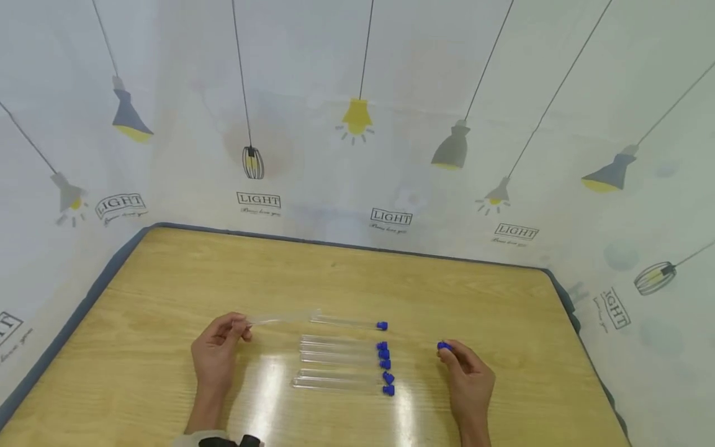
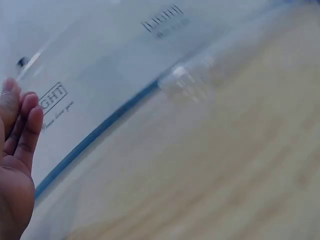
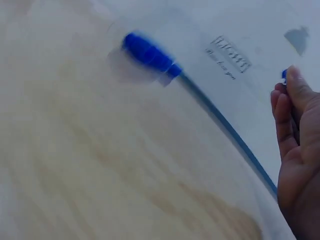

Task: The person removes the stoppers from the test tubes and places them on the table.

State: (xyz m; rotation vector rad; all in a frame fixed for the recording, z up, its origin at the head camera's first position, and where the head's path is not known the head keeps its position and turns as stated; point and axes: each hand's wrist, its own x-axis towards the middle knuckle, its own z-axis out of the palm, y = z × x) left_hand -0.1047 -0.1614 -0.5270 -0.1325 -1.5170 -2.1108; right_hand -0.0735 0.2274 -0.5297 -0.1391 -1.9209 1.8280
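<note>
My left hand [image 1: 218, 351] pinches the left end of a clear tube [image 1: 279, 318], whose far end reaches toward the capped tubes. In the left wrist view the hand [image 2: 19, 150] is at the left edge, the tube faint above its fingertips. A blue cap [image 1: 444, 346] is pinched between thumb and fingers of my right hand [image 1: 472, 385]; the right wrist view shows the cap [image 3: 284, 74] at the tips of the hand [image 3: 302, 145]. Between the hands lie several clear tubes [image 1: 337, 358] side by side, blue caps [image 1: 384, 354] at their right ends. One capped tube [image 1: 346, 321] lies apart, behind the others.
The wooden table [image 1: 223, 267] has a dark blue edge strip and light glare near its front. Behind and beside it hangs a pale sheet [image 1: 313, 205] printed with lamps. Blurred blue caps [image 3: 150, 55] show in the right wrist view.
</note>
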